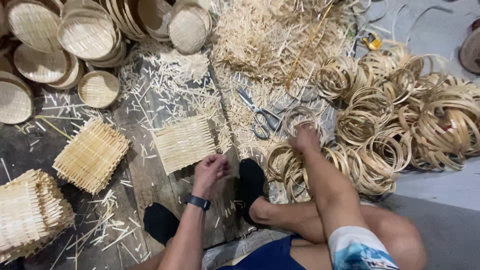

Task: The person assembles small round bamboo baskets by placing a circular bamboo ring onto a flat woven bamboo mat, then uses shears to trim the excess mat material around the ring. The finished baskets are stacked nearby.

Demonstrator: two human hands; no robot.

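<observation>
I sit on the floor with my legs crossed. My left hand [210, 169] is closed into a loose fist just below a square woven bamboo mat [184, 143], near its lower right corner; nothing shows in it. My right hand [303, 137] reaches forward into a heap of thin bamboo hoops [395, 125] and grips one hoop [298, 117] at its lower rim. Grey scissors [259, 118] lie on the floor left of that hoop.
Finished round woven baskets [86, 33] are stacked at the top left. More woven mats lie at left [91, 155] and in a stack [27, 212] at bottom left. Bamboo splinters [270, 35] litter the wooden boards. A yellow tool [372, 42] lies at the top right.
</observation>
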